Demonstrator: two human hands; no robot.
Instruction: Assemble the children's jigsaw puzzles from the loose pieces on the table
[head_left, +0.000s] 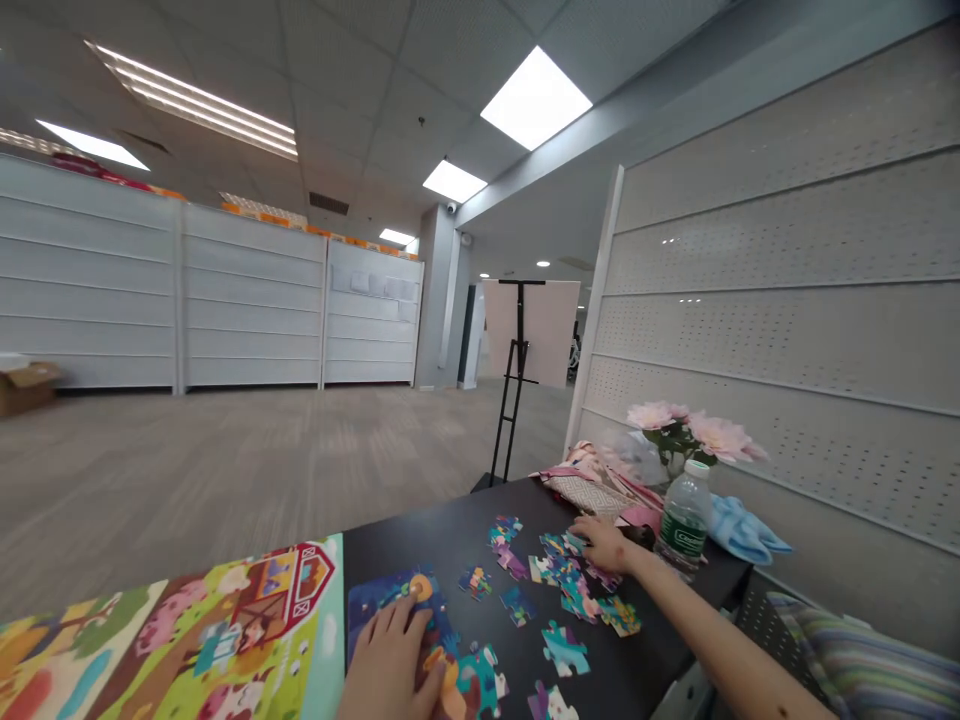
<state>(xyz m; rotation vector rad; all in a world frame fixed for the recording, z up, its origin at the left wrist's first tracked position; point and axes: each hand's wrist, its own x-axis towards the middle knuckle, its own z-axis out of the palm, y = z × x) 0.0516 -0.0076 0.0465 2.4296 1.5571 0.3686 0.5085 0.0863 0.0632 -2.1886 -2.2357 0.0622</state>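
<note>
On a black table (480, 530) lie many loose jigsaw puzzle pieces in blue, teal, pink and yellow. My left hand (390, 660) rests at the near edge, its spread fingers on a dark blue joined puzzle section (382, 610). Beyond it, my right hand (604, 545) reaches over a heap of pieces (566, 585) at the far side, fingertips among them. Whether those fingers pinch a piece is hidden. A single teal piece (564, 648) lies between my hands. To the left, a farm picture with a red barn (187, 630) lies along the table's edge.
A water bottle (684, 520), pink artificial flowers (694, 432), a blue cloth (742, 530) and a patterned bag (592, 488) crowd the far corner. A perforated partition (780, 300) stands to the right, with a striped cushion (862, 670) below. Carpeted floor lies beyond the table.
</note>
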